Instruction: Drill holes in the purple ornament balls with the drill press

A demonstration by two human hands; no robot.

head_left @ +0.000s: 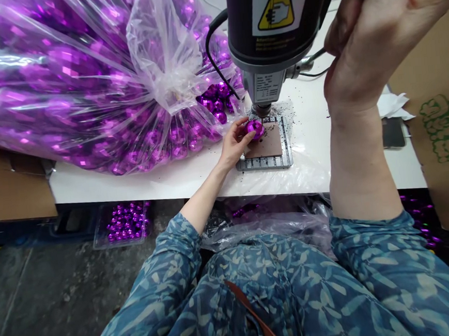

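My left hand (pixel 235 144) pinches a shiny purple faceted ball (pixel 254 129) between thumb and fingers. The ball rests at a square brown board (pixel 271 146), which lies on the slotted metal base (pixel 288 158) of a small drill press (pixel 277 45). Just above the ball is the machine's chuck (pixel 262 109); any drill bit under it is too small to make out. My right hand (pixel 378 42) is raised beside the motor housing, its fingers curled around the press's feed handle (pixel 316 55), most of which the hand hides.
A large clear plastic bag (pixel 165 64) of purple balls covers the table's left side. Dark shavings dot the white tabletop (pixel 171 185) around the base. Cardboard boxes (pixel 444 119) stand at both sides. Below left is a clear bin (pixel 122 225) of purple balls. A phone-like dark object (pixel 393 133) lies right.
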